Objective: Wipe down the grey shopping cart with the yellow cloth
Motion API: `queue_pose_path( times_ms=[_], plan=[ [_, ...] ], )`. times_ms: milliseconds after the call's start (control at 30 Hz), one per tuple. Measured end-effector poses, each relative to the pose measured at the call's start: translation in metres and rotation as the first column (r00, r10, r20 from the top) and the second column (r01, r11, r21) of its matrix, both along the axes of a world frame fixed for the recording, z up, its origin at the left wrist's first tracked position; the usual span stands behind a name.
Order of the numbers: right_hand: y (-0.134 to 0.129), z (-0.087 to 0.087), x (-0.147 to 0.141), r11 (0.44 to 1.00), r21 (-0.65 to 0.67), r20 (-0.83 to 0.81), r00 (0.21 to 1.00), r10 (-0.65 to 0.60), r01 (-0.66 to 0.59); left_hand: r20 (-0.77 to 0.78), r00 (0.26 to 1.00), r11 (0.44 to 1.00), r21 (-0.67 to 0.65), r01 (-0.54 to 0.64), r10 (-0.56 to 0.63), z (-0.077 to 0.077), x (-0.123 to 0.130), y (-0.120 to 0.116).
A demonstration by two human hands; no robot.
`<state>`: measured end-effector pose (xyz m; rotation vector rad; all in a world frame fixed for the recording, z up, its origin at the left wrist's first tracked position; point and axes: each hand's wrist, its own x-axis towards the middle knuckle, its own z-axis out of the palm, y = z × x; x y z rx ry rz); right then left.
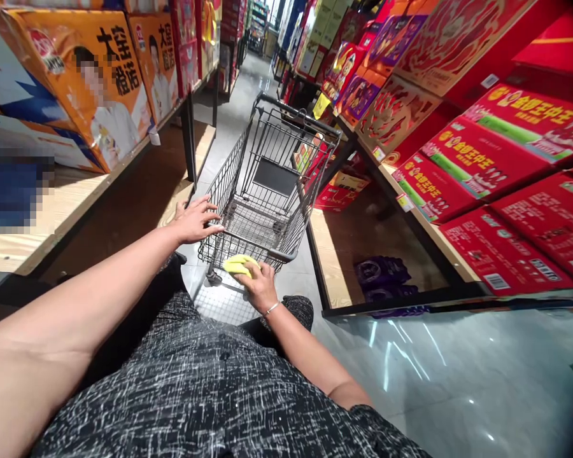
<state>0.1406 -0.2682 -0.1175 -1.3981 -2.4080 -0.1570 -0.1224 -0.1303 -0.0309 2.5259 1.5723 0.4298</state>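
A grey wire shopping cart stands right in front of me in the aisle, its basket bare inside. On the near left corner of its rim rests my left hand, fingers stretched out over the wire and thumb apart. My right hand is closed around a bunched yellow cloth at the cart's near end, just below the front rim. The fingers partly cover the cloth, and I cannot tell whether it touches the wire.
Orange boxes stand on a wooden shelf to the left. Stacked red boxes fill the right shelf, with purple packages underneath. Black shelf legs flank the cart closely. The tiled aisle runs on beyond it.
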Motion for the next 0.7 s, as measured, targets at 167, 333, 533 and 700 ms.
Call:
queue_pose_path(
  times_ms=[167, 333, 533, 700],
  plan=[
    [0.033, 0.08, -0.036, 0.987, 0.13, -0.07, 0.994, -0.083, 0.092, -0.073, 0.984, 0.984, 0.063, 0.169, -0.164, 0.003, 0.018, -0.02],
    [0.041, 0.089, -0.03, 0.994, 0.075, 0.014, 0.996, -0.084, 0.083, -0.038, 0.972, 0.972, 0.035, 0.233, -0.232, -0.007, 0.014, -0.02],
    [0.015, 0.097, 0.034, 0.993, 0.102, 0.013, 0.998, -0.056, 0.054, 0.067, 0.982, 0.984, 0.042, 0.176, -0.178, -0.011, -0.009, -0.005],
    [0.018, 0.105, 0.064, 0.953, 0.245, -0.115, 0.981, -0.156, 0.18, 0.119, 0.989, 0.996, -0.007, 0.087, -0.086, 0.001, -0.007, -0.006]
  ],
)
